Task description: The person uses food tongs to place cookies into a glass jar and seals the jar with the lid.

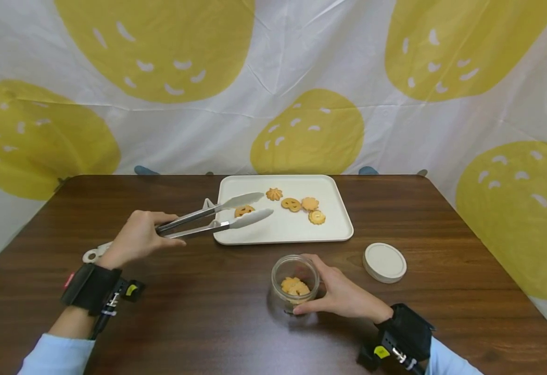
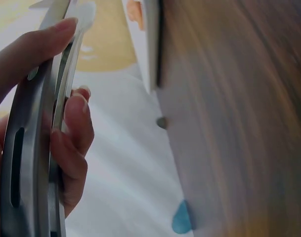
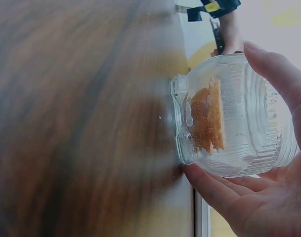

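Observation:
In the head view my left hand (image 1: 139,237) holds metal tongs (image 1: 193,221) over the left part of a white tray (image 1: 273,234). The tongs' two tips are spread, with a pretzel-shaped cookie (image 1: 244,211) showing between them. Further right on the tray lie several more cookies, among them another pretzel-shaped one (image 1: 291,204) and a round one (image 1: 317,217). My right hand (image 1: 339,291) grips a glass jar (image 3: 246,113) from its right side, thumb and fingers around the wall. Cookies (image 1: 295,286) lie at the bottom of this lidless jar, which stands upright on the table.
A round white lid (image 1: 385,262) lies on the brown wooden table (image 1: 198,312), to the right of the jar. Behind the table's far edge hangs a white cloth (image 1: 198,135) with yellow shapes. The tray stands near that edge.

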A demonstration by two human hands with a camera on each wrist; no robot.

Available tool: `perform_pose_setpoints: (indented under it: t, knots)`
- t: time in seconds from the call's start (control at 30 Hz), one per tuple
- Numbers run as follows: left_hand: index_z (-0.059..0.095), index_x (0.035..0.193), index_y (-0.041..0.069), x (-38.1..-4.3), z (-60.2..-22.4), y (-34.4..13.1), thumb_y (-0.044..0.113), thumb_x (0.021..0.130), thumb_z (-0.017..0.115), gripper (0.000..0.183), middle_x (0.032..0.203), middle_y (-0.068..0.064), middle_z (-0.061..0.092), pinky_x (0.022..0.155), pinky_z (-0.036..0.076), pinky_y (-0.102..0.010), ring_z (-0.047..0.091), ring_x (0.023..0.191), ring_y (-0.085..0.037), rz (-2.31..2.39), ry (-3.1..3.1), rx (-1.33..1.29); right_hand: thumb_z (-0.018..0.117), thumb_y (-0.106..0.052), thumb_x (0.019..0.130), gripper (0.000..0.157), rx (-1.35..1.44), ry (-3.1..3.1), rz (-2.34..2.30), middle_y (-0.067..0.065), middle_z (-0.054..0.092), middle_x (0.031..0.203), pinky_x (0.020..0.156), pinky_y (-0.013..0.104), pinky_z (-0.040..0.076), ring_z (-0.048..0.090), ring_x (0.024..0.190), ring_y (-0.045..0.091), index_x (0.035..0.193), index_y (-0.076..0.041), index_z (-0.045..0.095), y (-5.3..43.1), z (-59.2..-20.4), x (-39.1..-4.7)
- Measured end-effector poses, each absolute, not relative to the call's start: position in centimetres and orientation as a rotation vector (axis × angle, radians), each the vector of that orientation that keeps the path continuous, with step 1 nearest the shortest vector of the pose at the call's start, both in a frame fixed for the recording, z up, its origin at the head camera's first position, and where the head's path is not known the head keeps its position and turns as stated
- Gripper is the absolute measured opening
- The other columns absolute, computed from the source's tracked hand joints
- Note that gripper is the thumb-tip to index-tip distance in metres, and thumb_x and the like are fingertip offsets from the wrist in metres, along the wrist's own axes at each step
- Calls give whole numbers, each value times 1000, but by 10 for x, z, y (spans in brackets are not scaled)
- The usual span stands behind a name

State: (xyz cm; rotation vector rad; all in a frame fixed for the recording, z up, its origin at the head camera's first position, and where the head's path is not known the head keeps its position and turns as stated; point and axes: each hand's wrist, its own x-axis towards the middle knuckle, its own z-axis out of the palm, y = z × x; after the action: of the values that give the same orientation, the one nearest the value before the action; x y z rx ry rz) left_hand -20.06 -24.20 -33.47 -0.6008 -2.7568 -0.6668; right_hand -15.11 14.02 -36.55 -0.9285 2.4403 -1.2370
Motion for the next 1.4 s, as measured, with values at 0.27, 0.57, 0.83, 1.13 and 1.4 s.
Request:
perform_pose_setpoints:
  t: [0.27, 0.57, 0.83, 1.13, 1.4]
  knots:
    - [64, 102, -7, -207, -342, -249, 28, 56, 83, 61, 85, -20, 65, 57, 40, -32, 51, 61, -18, -614, -2778, -516, 75, -29, 70, 77, -874, 2458, -1210, 5, 53, 118, 80, 28, 44, 50, 107, 17, 131, -16, 30, 139, -364, -150]
    - [63, 104, -7, -215, -349, -252, 38, 55, 82, 69, 83, -17, 66, 57, 42, -34, 53, 62, -18, -613, -2843, -495, 76, -22, 70, 75, -912, 2416, -1262, 11, 54, 118, 82, 36, 45, 51, 108, 23, 130, -11, 31, 136, -354, -145]
    - [63, 104, -7, -220, -351, -252, 37, 55, 83, 69, 82, -17, 65, 58, 41, -34, 53, 63, -20, -611, -2874, -484, 75, -34, 69, 75, -945, 2401, -1285, 5, 54, 118, 80, 28, 46, 51, 107, 17, 129, -20, 32, 141, -370, -154]
    - [63, 103, -7, -221, -352, -252, 33, 58, 81, 63, 72, -8, 64, 56, 36, -28, 45, 58, -15, -659, -2938, -493, 74, -37, 69, 75, -946, 2441, -1249, 4, 54, 117, 82, 31, 44, 52, 106, 16, 129, -19, 33, 141, -370, -153]
    - [64, 103, -6, -221, -352, -251, 28, 62, 80, 56, 58, -1, 62, 56, 39, -29, 48, 48, -9, -635, -2917, -498, 75, -39, 67, 77, -921, 2473, -1227, -1, 55, 117, 84, 30, 42, 51, 106, 11, 128, -24, 32, 140, -369, -152]
